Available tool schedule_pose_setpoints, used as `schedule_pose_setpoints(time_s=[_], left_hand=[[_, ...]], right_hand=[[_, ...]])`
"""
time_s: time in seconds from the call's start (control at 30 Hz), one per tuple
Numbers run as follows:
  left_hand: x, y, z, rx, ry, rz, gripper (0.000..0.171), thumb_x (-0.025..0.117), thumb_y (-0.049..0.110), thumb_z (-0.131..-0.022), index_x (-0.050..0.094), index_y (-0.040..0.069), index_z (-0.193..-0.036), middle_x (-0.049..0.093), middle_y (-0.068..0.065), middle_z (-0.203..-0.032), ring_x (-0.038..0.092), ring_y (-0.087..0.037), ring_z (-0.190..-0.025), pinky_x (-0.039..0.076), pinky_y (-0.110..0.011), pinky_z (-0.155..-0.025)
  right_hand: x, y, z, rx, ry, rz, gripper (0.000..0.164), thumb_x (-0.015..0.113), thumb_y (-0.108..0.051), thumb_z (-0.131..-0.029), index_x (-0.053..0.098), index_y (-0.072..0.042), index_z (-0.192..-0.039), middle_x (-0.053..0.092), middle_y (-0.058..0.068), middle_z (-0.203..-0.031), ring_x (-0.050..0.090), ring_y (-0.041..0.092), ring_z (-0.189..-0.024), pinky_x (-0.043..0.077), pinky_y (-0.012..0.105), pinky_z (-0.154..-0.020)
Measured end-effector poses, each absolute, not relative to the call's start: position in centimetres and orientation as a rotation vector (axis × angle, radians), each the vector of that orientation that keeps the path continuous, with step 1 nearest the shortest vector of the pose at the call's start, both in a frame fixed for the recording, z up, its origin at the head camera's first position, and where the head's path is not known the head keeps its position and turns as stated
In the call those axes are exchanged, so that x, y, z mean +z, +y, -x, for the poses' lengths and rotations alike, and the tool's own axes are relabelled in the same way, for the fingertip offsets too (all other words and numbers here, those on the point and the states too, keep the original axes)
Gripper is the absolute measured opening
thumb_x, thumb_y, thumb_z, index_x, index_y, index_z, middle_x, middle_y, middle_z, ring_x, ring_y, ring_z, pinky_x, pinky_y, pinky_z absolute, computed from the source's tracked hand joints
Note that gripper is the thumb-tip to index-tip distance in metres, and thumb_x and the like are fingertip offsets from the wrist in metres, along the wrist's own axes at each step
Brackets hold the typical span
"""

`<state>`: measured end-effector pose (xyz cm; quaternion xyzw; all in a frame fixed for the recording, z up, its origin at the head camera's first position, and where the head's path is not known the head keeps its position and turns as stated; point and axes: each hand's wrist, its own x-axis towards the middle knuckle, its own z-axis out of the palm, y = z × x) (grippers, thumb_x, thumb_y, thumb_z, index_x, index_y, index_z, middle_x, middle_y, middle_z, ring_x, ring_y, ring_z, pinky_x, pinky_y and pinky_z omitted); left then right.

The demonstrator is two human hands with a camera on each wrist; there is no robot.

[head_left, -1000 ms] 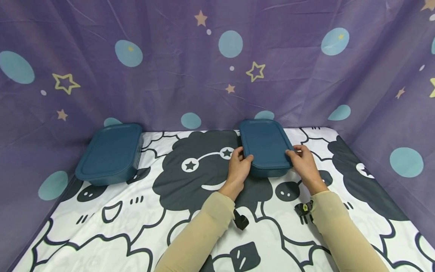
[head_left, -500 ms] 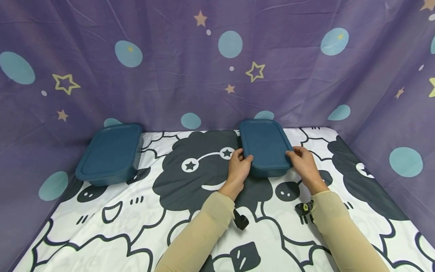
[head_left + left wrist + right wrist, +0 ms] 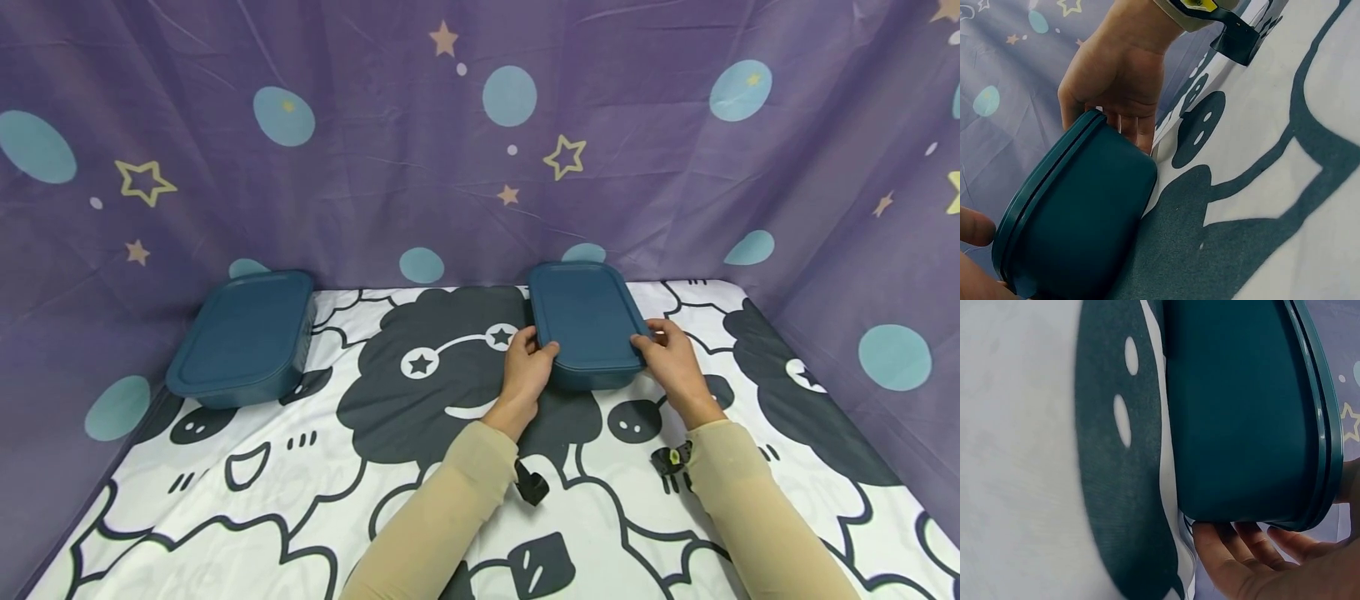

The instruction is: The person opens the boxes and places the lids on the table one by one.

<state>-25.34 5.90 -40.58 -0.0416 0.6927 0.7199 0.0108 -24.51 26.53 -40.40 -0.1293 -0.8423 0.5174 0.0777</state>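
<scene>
A dark blue rectangular container with a flat lid stands on the patterned cloth at the right of centre. My left hand holds its near left side, thumb on the lid's edge. On the opposite side my right hand holds it, thumb on the lid's rim and fingers along the wall. The right wrist view shows the right fingers against the wall below the lid rim. In the left wrist view, the container's near wall rises from the cloth; only part of the left hand shows.
A second dark blue lidded container sits at the far left. White cloth with black cartoon figures covers the surface. A purple curtain with stars and dots hangs behind and on both sides.
</scene>
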Motion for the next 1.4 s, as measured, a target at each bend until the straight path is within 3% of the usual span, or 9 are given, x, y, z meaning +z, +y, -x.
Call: schedule_pose_setpoints(time_s=[0.7,1.0,1.27,1.4], left_hand=[[-40.29,5.91,25.28,2.274,2.160,0.173,0.050,0.064,0.011,-0.085,0.052,0.004,-0.133,0.059,-0.016,-0.120,0.056,-0.024,-0.109,0.045,-0.037,-0.094],[-40.31,5.93,25.22,2.258,2.192,0.163,0.052,0.064,0.013,-0.086,0.051,0.005,-0.135,0.058,-0.014,-0.122,0.054,-0.025,-0.111,0.045,-0.037,-0.094],[-40.16,5.93,25.31,2.269,2.197,0.136,0.052,0.065,0.012,-0.086,0.051,0.006,-0.136,0.057,-0.013,-0.125,0.052,-0.024,-0.114,0.043,-0.037,-0.097],[-40.03,5.89,25.26,2.285,2.177,0.133,0.050,0.065,0.011,-0.086,0.052,0.006,-0.135,0.059,-0.012,-0.122,0.055,-0.023,-0.111,0.045,-0.036,-0.094]], right_hand=[[-40.15,26.39,24.61,1.604,-2.507,0.399,0.052,0.053,-0.021,-0.095,0.038,0.000,-0.140,0.049,0.024,-0.127,0.051,0.030,-0.107,0.044,0.035,-0.084],[-40.31,26.51,24.50,1.616,-2.520,0.396,0.054,0.052,-0.022,-0.096,0.035,-0.001,-0.143,0.046,0.026,-0.132,0.050,0.033,-0.112,0.043,0.040,-0.088],[-40.27,26.48,24.49,1.614,-2.518,0.382,0.054,0.052,-0.024,-0.097,0.036,0.000,-0.142,0.048,0.026,-0.129,0.054,0.031,-0.106,0.048,0.033,-0.080],[-40.25,26.44,24.52,1.617,-2.516,0.393,0.053,0.051,-0.024,-0.097,0.036,0.001,-0.142,0.048,0.026,-0.129,0.054,0.031,-0.107,0.049,0.036,-0.081]])
